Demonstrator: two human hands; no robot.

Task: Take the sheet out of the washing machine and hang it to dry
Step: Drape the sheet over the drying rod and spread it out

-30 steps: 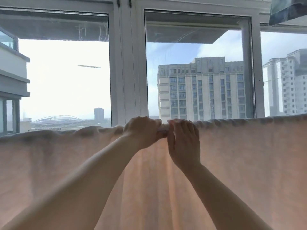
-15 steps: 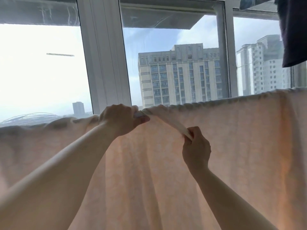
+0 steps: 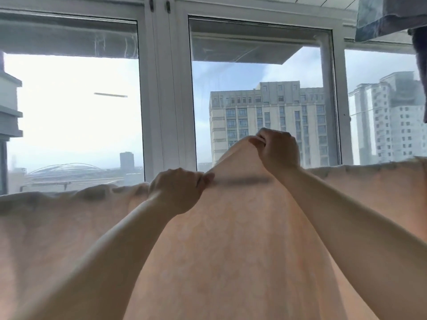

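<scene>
A pale peach sheet (image 3: 231,239) hangs across the whole view, draped over a horizontal rod that shows as a dark line through the cloth. My left hand (image 3: 178,190) grips the sheet's top fold at the rod, left of centre. My right hand (image 3: 277,151) pinches a fold of the sheet and holds it lifted well above the rod line, so the cloth forms a peak. Both forearms reach up from below. The sheet's lower part is out of view.
White window frames (image 3: 166,88) stand just behind the sheet, with high-rise buildings outside. A blue-grey cloth (image 3: 388,15) and a dark garment (image 3: 421,65) hang at the top right corner.
My right hand has gone from pinching the sheet below the rod to lifting it high above the rod. My left hand stays gripping the top fold.
</scene>
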